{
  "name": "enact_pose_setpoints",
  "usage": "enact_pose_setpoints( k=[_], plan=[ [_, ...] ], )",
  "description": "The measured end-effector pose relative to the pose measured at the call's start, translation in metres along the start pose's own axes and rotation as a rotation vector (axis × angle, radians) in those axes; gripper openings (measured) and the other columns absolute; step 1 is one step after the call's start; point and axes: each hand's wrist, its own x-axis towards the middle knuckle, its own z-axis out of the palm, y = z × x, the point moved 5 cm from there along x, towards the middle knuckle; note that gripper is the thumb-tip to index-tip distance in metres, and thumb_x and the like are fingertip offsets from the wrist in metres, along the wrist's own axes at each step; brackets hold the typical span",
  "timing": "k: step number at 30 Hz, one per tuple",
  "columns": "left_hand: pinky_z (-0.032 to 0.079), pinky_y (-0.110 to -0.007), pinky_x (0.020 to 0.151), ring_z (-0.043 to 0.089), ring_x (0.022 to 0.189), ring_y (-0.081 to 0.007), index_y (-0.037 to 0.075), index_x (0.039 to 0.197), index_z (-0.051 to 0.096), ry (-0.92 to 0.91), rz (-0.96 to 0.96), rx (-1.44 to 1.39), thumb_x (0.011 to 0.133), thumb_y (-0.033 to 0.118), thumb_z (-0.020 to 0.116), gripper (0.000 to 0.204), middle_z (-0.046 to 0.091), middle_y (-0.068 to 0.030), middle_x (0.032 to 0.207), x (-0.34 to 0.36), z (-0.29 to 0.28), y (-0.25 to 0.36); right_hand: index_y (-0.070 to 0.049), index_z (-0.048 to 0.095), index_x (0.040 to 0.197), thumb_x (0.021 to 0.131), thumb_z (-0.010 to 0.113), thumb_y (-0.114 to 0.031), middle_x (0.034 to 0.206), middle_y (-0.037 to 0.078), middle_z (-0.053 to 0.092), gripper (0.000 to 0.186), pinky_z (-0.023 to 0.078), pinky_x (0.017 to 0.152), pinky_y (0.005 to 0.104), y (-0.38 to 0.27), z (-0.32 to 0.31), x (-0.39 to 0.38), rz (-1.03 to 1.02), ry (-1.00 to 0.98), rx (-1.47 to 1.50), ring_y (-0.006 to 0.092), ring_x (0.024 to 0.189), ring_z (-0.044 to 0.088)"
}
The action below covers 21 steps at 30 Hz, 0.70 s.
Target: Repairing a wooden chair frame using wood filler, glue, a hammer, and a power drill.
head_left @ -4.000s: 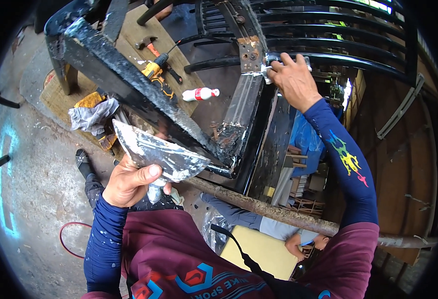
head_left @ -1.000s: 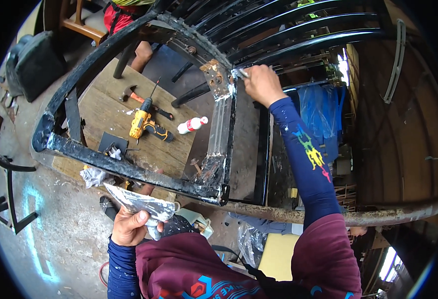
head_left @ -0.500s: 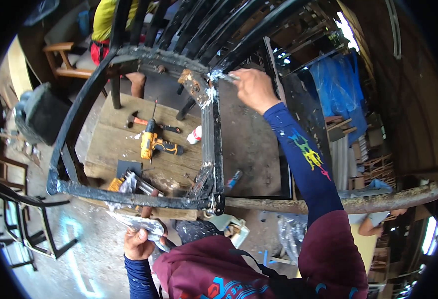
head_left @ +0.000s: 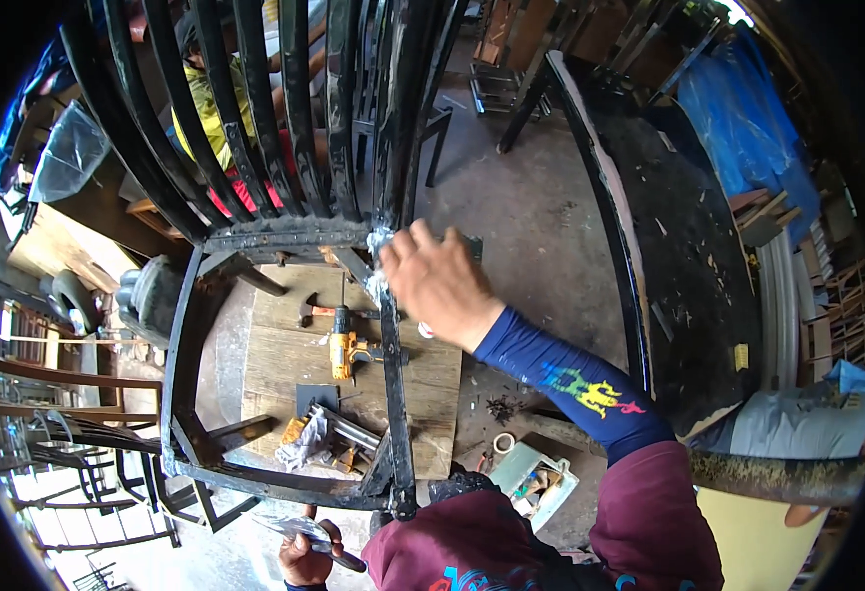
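A black slatted chair frame (head_left: 275, 483) stands before me, its back slats rising at the far side. Whitish filler (head_left: 379, 239) is smeared on the joint where the right seat rail meets the back. My right hand (head_left: 437, 286) is at that joint with fingers curled; a thin grey blade showed in them earlier, but the hand now hides it. Below the frame's near rail, my left hand (head_left: 304, 563) grips a flat scraper (head_left: 290, 529) coated with grey filler, its dark handle pointing right.
Under the frame, a wooden board (head_left: 275, 345) carries a yellow-black drill (head_left: 347, 345) and a hammer (head_left: 312, 309). A pale crate (head_left: 541, 512) stands near my body. A dark panel (head_left: 679, 266) lies right. Beyond the slats is a person in yellow (head_left: 199, 138); another person (head_left: 807, 433) is far right.
My view has shifted, showing more of the chair's back slats. My right hand remains at the filled joint, turned so its back now covers the blade. The left still holds the scraper.
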Motion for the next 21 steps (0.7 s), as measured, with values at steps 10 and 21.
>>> enact_pose_setpoints(
  k=[10,21],
  plan=[
    [0.053,-0.039,0.064,0.064,0.075,-0.0342,0.0,0.139,0.053,0.083,-0.008,-0.105,0.09,0.027,0.07,0.059,0.065,-0.0296,0.096,-0.01,0.007,-0.006,-0.011,0.064,0.073,0.096,0.058,-0.024,0.069,0.001,0.05,0.027,0.041,0.061,0.0329,0.045,-0.025,0.004,0.02,0.024,0.154,0.016,0.072,0.049],
    [0.054,-0.039,0.059,0.068,0.071,-0.0308,-0.002,0.116,0.058,0.421,-0.112,0.256,0.095,0.024,0.067,0.034,0.068,-0.0231,0.102,-0.073,-0.048,-0.011,0.0,0.071,0.108,0.09,0.064,-0.002,0.099,0.012,0.075,0.02,0.054,0.082,0.0303,0.1,0.008,-0.11,0.54,-0.109,1.128,0.0188,0.09,0.071]
  ],
)
